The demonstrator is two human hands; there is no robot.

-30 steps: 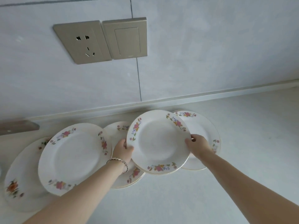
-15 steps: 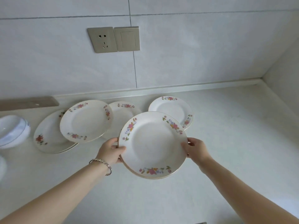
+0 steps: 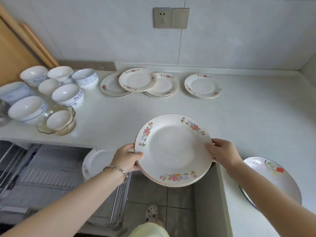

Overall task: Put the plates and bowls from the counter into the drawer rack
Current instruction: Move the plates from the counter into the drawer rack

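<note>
I hold a small stack of white floral plates [image 3: 172,147] level in front of the counter edge. My left hand [image 3: 127,157] grips its left rim and my right hand [image 3: 222,152] its right rim. More floral plates lie at the back of the counter: an overlapping group [image 3: 138,82] and a separate stack [image 3: 202,85]. Several white and blue-patterned bowls [image 3: 67,94] cluster at the left. Below the counter the wire drawer rack [image 3: 47,177] stands pulled out, with one floral plate [image 3: 95,161] in it, partly hidden by my left wrist.
A glass bowl [image 3: 56,121] holding a small white bowl sits near the counter's front edge. A large enamel dish [image 3: 271,178] rests on the counter at right. Wooden boards [image 3: 20,43] lean on the wall at left. My slippered foot [image 3: 151,212] shows on the tiled floor.
Both hands have lifted the plate stack off the counter's back and drawn it toward me, past the front edge. The view dropped, so the bowls and open drawer rack now show.
</note>
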